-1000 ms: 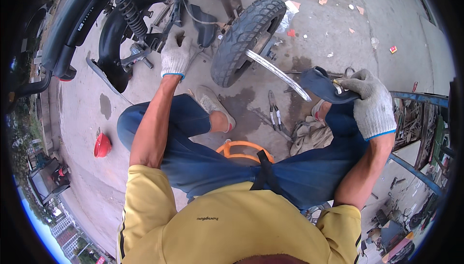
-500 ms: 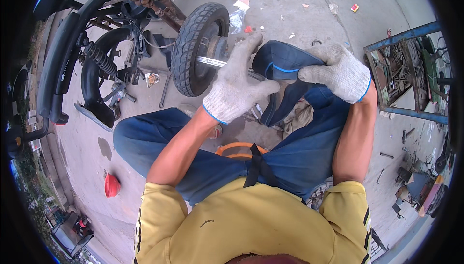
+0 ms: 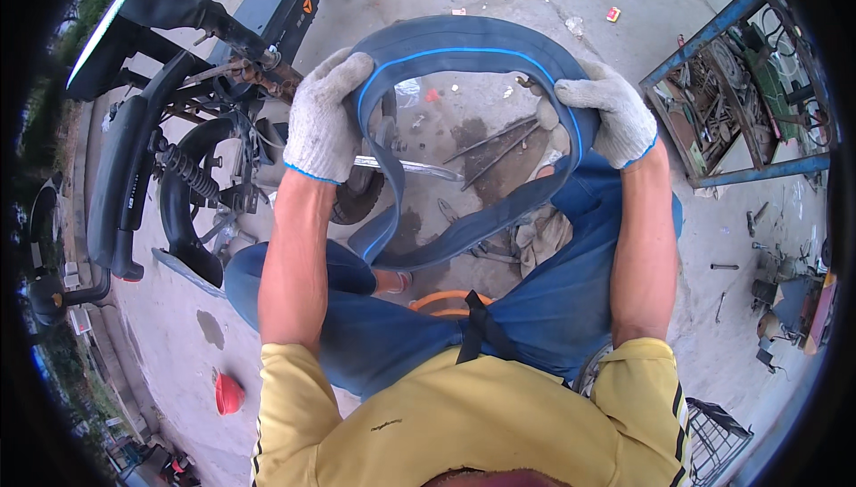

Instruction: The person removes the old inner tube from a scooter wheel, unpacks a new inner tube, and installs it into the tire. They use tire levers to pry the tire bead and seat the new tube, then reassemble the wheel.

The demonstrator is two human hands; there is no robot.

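My left hand, in a white knitted glove with blue trim, grips the upper left of a dark inner tube with a blue stripe. My gloved right hand grips its right side. The tube hangs as a wide, twisted loop between both hands, above my knees. Behind it, a tyred wheel is partly hidden, with a silver bar sticking out to the right. Some thin dark rods and a crumpled cloth lie on the ground below the tube.
A partly dismantled dark scooter stands at left. A blue-framed rack of tools and parts is at right. A red bowl-like object, scattered tools and litter lie on the concrete. An orange stool shows between my legs.
Both hands have moved apart and up, spreading the bunched tube into an open loop. My left hand has gone from near the scooter onto the tube, then leftward with it.
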